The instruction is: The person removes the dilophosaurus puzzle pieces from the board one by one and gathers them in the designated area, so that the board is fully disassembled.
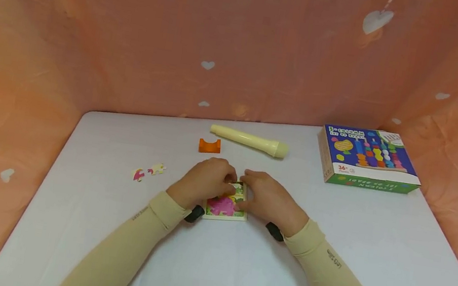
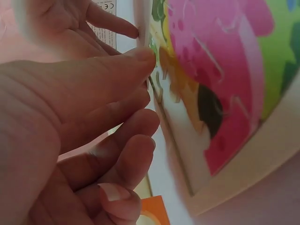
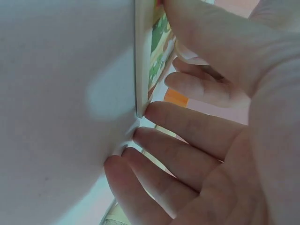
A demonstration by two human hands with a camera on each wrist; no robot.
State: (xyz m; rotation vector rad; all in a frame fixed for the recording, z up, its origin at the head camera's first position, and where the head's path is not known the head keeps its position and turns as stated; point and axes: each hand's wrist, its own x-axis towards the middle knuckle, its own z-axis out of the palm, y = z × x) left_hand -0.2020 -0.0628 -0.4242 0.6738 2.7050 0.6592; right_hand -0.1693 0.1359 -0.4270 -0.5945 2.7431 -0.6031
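A small jigsaw puzzle (image 1: 222,206) in a pale frame lies on the table, its picture mostly pink with yellow and green. My left hand (image 1: 209,182) is at its upper left, thumb and index finger pinching at a puzzle piece (image 2: 158,86) by the frame's edge, mostly hidden by the fingertips. In the left wrist view the bare backing shows in a corner of the tray. My right hand (image 1: 269,199) steadies the right side, thumb over the picture and the index fingertip (image 3: 154,110) at the frame's corner. Its other fingers extend loosely, their tips on the table.
Two loose puzzle pieces, one pink (image 1: 138,175) and one mostly yellow (image 1: 157,168), lie to the left. Behind the puzzle are an orange block (image 1: 209,146) with a curved notch and a cream microphone-shaped stick (image 1: 249,140). A bead toy box (image 1: 367,160) stands at the back right.
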